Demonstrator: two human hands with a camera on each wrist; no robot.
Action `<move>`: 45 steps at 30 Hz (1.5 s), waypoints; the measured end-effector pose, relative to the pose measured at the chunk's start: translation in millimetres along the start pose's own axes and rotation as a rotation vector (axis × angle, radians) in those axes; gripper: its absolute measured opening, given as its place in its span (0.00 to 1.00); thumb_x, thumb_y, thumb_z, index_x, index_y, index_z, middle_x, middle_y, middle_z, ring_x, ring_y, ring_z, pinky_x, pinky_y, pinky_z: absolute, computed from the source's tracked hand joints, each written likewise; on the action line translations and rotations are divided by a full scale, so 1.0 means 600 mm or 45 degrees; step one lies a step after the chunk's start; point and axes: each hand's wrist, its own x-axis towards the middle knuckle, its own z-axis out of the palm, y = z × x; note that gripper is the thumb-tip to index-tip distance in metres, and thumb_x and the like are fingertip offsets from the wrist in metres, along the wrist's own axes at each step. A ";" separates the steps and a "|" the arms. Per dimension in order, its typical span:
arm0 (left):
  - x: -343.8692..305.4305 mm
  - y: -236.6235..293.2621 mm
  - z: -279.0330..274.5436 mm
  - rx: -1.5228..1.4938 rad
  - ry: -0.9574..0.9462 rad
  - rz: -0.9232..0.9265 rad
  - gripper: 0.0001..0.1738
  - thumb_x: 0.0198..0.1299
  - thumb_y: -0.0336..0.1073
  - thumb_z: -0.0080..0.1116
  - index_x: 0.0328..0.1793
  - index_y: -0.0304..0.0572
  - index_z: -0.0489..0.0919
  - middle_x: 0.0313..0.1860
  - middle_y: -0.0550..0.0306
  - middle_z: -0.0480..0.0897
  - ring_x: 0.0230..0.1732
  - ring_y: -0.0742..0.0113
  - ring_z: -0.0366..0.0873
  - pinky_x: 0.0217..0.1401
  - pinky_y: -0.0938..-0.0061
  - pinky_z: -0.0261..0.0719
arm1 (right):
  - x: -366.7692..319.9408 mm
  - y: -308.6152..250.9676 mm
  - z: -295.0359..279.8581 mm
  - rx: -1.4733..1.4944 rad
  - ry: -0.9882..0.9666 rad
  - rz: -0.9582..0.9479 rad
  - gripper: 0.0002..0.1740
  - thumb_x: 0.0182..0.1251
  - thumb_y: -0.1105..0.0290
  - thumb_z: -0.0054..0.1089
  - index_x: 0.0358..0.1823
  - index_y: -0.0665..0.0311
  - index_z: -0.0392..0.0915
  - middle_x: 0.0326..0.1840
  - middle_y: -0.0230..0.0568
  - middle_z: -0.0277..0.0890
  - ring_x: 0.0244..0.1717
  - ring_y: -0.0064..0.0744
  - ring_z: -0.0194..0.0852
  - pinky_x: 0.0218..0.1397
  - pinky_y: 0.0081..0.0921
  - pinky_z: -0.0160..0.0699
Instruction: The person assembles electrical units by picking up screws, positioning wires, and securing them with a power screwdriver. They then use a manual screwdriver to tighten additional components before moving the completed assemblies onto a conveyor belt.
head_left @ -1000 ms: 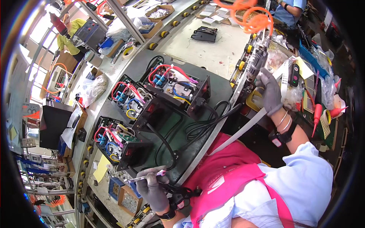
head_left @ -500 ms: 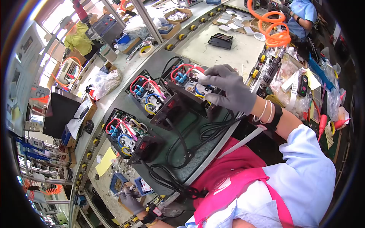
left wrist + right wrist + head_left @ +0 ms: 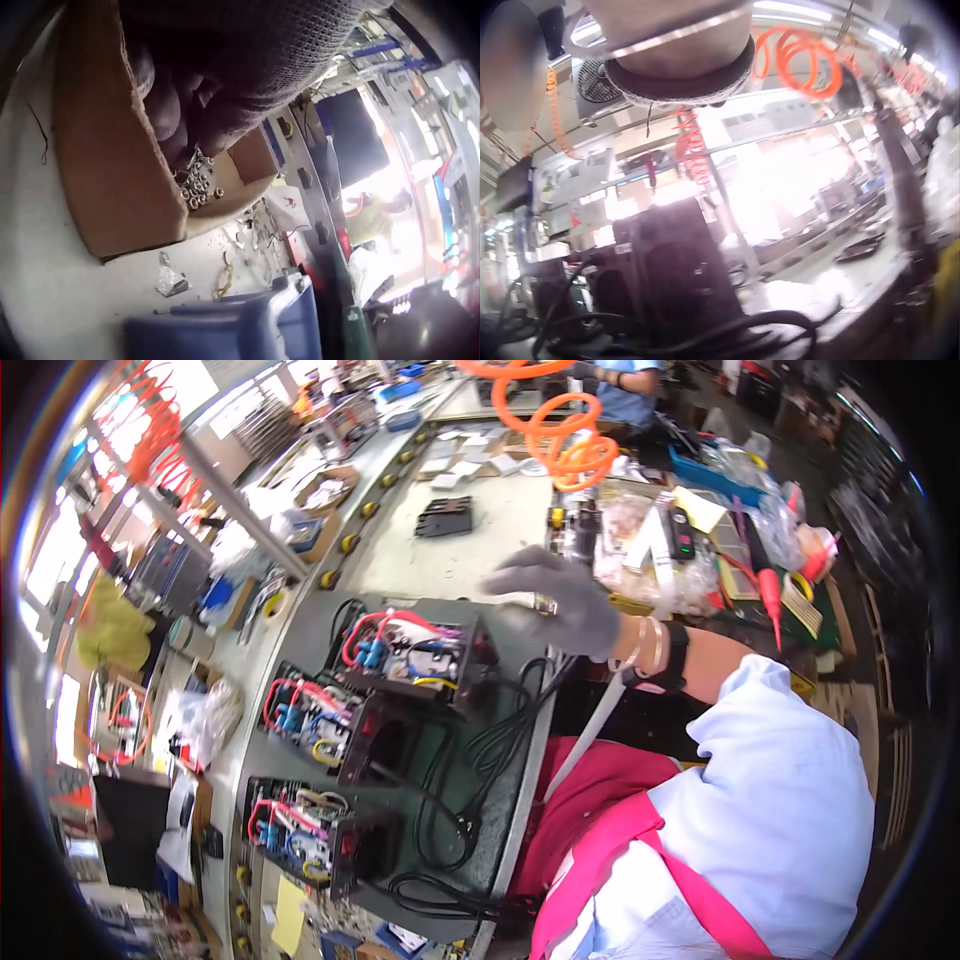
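In a grey glove, my right hand [image 3: 560, 605] is in the air beyond the farthest of three electrical units, its fingers loosely bent and blurred. That unit [image 3: 420, 650] has a black case with red, blue and yellow wires; similar ones, the middle unit [image 3: 310, 720] and the near unit [image 3: 300, 835], stand beside it. My left hand [image 3: 240, 67], also gloved, dips its curled fingers into a cardboard box [image 3: 112, 165] of small metal rings [image 3: 196, 187]. I cannot tell whether it pinches any. The head view does not show this hand.
Black power cords [image 3: 490, 750] lie coiled beside the units on the green board. A power screwdriver [image 3: 575, 535] is near an orange coiled hose [image 3: 570, 450]. A blue bin [image 3: 195, 337] is near the cardboard box. A black plate [image 3: 444, 517] lies on the bench.
My right hand moved from the power screwdriver to the farthest unit, then off it. My left hand, which held a pen-like tool a second ago, went down to the parts boxes. The head view shifted.
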 end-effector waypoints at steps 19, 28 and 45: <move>-0.002 -0.024 0.022 0.236 -0.125 0.163 0.15 0.63 0.47 0.61 0.37 0.41 0.78 0.25 0.54 0.81 0.21 0.67 0.75 0.24 0.72 0.74 | -0.373 0.276 -0.550 -1.434 0.262 1.577 0.16 0.58 0.61 0.60 0.46 0.55 0.82 0.47 0.46 0.82 0.49 0.47 0.81 0.52 0.37 0.78; -0.005 -0.031 -0.003 0.281 -0.107 0.185 0.17 0.61 0.48 0.62 0.37 0.41 0.79 0.27 0.53 0.82 0.24 0.64 0.76 0.27 0.70 0.75 | -0.296 0.250 -0.440 -1.324 -0.071 1.282 0.16 0.58 0.62 0.60 0.48 0.55 0.81 0.45 0.49 0.82 0.46 0.51 0.80 0.51 0.41 0.77; -0.007 -0.064 -0.037 0.288 -0.058 0.183 0.20 0.58 0.52 0.64 0.35 0.40 0.83 0.30 0.51 0.84 0.29 0.59 0.79 0.34 0.66 0.77 | -0.258 0.265 -0.402 0.935 1.398 1.590 0.10 0.67 0.67 0.47 0.25 0.54 0.66 0.16 0.26 0.59 0.11 0.21 0.51 0.12 0.23 0.48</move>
